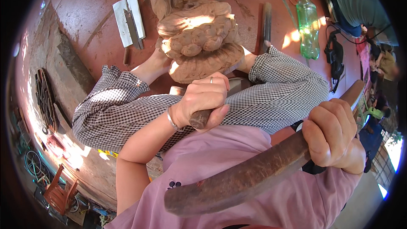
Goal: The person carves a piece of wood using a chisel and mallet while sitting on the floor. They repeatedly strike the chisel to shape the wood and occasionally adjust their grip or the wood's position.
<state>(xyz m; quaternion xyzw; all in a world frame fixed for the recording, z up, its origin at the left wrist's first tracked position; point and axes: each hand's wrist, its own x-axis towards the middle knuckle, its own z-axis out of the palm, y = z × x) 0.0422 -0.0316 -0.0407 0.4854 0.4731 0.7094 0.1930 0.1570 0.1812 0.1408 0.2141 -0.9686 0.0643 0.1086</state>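
A carved wooden statue [193,38], with a seated figure above rows of rounded petals, stands between my bare feet. At the near edge of its base, my left hand [206,99] is closed round a chisel [200,120]. Only the butt of the chisel's round wooden handle shows plainly; its blade end is hidden behind my fingers. To the right, my right hand [330,131] grips a long, slightly curved wooden mallet [241,176]. The mallet's thick dark end slants across my lap to the lower left, apart from the chisel.
White paper with a flat blade [133,27] lies left of the statue on the red tiled floor. Another dark bar-like tool [266,23] and a green plastic bottle [308,27] are at the right. A bundle of tools [45,97] lies far left. Other people sit at the far right.
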